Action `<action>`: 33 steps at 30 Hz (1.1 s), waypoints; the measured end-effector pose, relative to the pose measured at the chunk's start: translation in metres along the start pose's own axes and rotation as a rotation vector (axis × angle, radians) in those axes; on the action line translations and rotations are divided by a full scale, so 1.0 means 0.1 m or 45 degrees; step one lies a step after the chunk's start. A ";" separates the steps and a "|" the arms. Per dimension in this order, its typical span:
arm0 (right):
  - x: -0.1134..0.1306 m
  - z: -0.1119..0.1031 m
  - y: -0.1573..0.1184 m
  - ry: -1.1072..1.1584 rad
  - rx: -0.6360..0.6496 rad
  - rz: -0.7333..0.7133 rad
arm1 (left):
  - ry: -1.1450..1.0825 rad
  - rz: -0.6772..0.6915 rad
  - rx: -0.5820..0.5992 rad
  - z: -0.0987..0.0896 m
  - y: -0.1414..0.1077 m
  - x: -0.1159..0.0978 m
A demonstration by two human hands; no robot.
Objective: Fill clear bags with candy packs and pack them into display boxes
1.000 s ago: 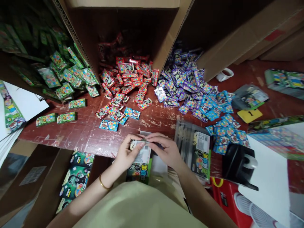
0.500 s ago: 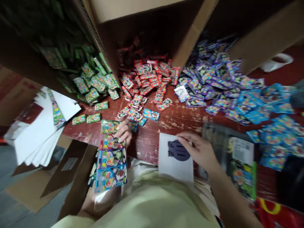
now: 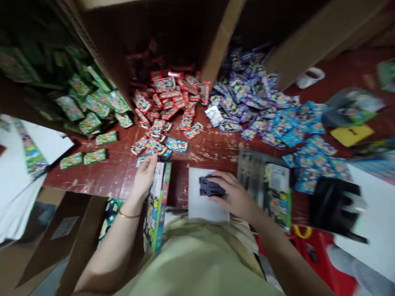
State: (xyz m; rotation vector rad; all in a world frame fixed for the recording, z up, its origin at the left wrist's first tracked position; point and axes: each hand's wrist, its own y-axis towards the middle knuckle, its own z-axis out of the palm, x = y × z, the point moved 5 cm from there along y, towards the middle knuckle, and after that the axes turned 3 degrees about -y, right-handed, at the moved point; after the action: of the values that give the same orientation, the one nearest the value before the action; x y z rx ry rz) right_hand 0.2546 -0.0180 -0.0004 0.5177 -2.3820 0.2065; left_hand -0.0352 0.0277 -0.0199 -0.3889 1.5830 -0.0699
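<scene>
My left hand [image 3: 145, 174] grips the top of a flat candy pack [image 3: 156, 205], which stands on edge against the table's front rim. Its printed card back and a row of coloured packets along the side face me. My right hand [image 3: 233, 195] has its fingers closed over a dark slotted disc [image 3: 208, 187], partly covered by the hand. The disc lies over a white sheet [image 3: 197, 211] at the table edge. Right of that hand is a clear tray of packs with a labelled card [image 3: 277, 179]. Small blue packets [image 3: 177, 144] lie just beyond my left hand.
Cardboard bins hold heaps of green [image 3: 92, 102], red [image 3: 173, 96] and purple packets [image 3: 240, 94]. Blue packets [image 3: 311, 160] are piled to the right. A white cup [image 3: 310, 78], a black bag [image 3: 331, 207] and a red bag [image 3: 324, 259] are on the right; an opened carton [image 3: 64, 226] stands lower left.
The pack in my left hand has turned from showing its coloured front to standing edge-on with its card back visible. My right fingers have moved further over the disc. The view has shifted right.
</scene>
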 end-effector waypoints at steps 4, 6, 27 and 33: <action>-0.04 0.10 -0.05 -0.206 0.057 0.039 | 0.023 0.074 0.010 0.17 0.04 0.01; -0.05 0.16 -0.05 -0.190 0.068 0.007 | 0.190 0.181 -0.031 0.15 0.08 -0.04; 0.11 -0.06 0.13 -0.100 -0.370 0.032 | 1.491 1.090 0.659 1.28 -0.46 -0.24; 0.33 0.35 -0.16 -0.019 -0.349 0.321 | 1.343 0.805 0.503 1.39 -0.50 -0.43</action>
State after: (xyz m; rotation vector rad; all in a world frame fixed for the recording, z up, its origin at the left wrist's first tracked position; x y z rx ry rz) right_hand 0.2180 -0.0524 -0.0047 0.0907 -2.4348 -0.0137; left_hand 0.1108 0.0206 0.0276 0.5771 2.5890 -0.1057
